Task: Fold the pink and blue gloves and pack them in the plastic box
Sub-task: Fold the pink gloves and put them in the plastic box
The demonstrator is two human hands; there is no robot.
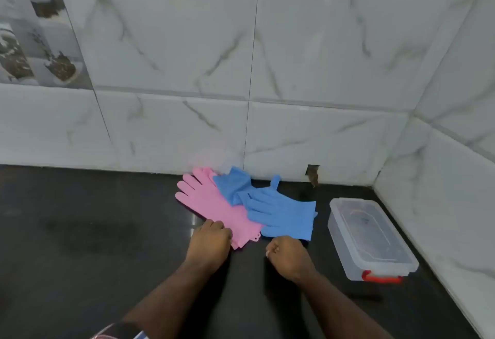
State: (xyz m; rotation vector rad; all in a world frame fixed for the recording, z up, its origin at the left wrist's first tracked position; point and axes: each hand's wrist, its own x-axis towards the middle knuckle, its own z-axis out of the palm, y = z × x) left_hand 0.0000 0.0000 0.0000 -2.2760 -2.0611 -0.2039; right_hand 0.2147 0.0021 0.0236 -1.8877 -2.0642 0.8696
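Lying across each other near the back wall (294, 135), the gloves were not yet folded: the pink glove (211, 202) pointed its fingers up and to the left, one blue glove (233, 184) lay bunched over it, and a second blue glove (284, 216) covered its right side. Your left hand (211, 242) was at the cuff of the pink glove, fingers curled at its edge; it seemed that you pinched this cuff, probably to draw the glove out from under the blue ones before folding. Your right hand (288, 254) was curled together just below the cuff of the second blue glove, and I could not tell if it held the edge or only closed near it.

The plastic box (375, 242) stood open to the right, apart from the gloves, close along the side wall (442, 204), with a red latch (381, 276) at its near end. The dark counter (80, 231) gave wide free room to your left and toward you, so I judged that folding was easier there than near the walls, where the corner left little space
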